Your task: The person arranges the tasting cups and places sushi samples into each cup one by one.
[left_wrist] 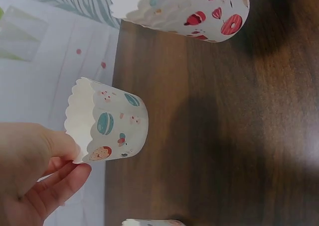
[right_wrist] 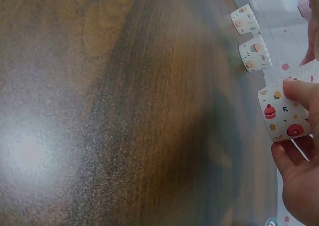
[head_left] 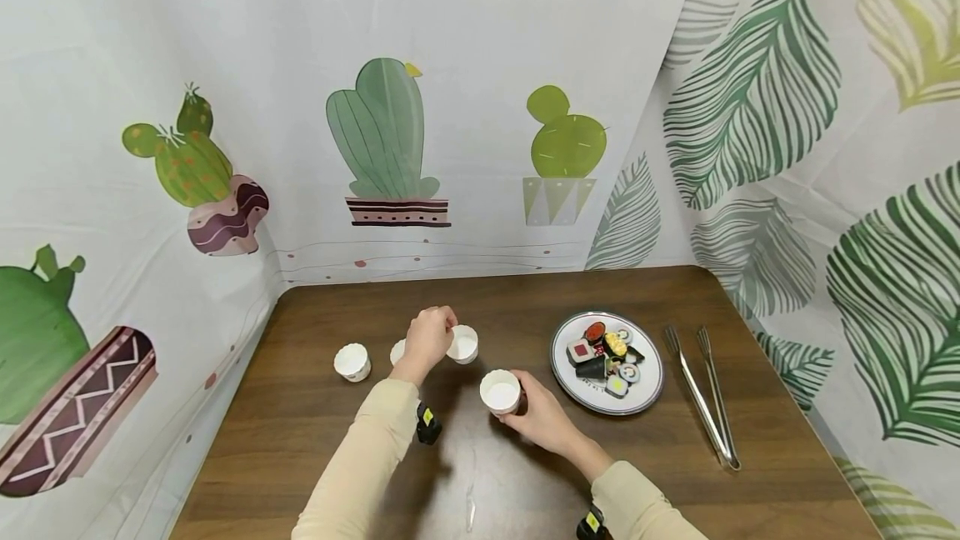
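Note:
My left hand (head_left: pixel 429 340) pinches the scalloped rim of a white paper baking cup (head_left: pixel 464 346) between thumb and fingertips. The left wrist view shows macaron and cookie prints on this cup (left_wrist: pixel 117 121). Lower and to the right, my right hand (head_left: pixel 542 415) grips another white baking cup (head_left: pixel 500 391) by its side. Red cupcake and donut prints cover that second cup (right_wrist: pixel 274 114), its mouth facing up in the head view. Two more such cups stand to the left: one at the far left (head_left: pixel 352 362), and another cup (head_left: pixel 397 351) partly hidden behind my left hand.
A round white plate (head_left: pixel 564 377) with a dark rim, holding several sushi pieces (head_left: pixel 600 357), lies right of my right hand. Metal tongs (head_left: pixel 705 407) lie farther right on the brown wooden table (head_left: pixel 285 457). A printed cloth (head_left: pixel 480 107) hangs behind the table's back edge.

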